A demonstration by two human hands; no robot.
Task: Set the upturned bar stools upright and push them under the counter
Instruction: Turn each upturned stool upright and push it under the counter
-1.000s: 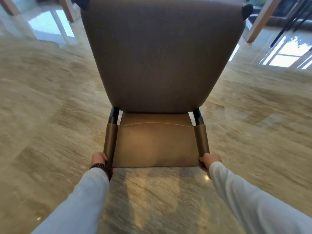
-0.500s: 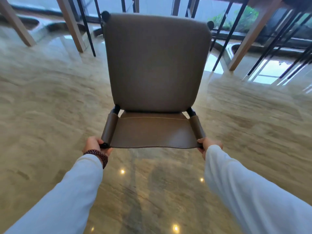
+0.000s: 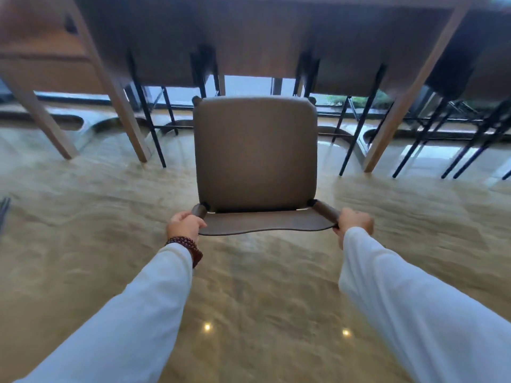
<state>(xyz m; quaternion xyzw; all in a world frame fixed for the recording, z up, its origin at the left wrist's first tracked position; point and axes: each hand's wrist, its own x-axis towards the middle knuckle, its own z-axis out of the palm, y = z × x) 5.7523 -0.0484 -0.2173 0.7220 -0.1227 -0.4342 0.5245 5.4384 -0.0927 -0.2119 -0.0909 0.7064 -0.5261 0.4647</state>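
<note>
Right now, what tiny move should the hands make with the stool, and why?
Probably push it straight ahead. The left hand and right hand grip the backrest ends of the upright bar stool, and its seat faces the open gap under the counter, not yet tucked in.

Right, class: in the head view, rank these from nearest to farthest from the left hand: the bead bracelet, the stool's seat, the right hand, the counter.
1. bead bracelet, on the left hand's own wrist.
2. stool's seat, just right and ahead.
3. right hand, across the backrest.
4. counter, farthest ahead.
</note>
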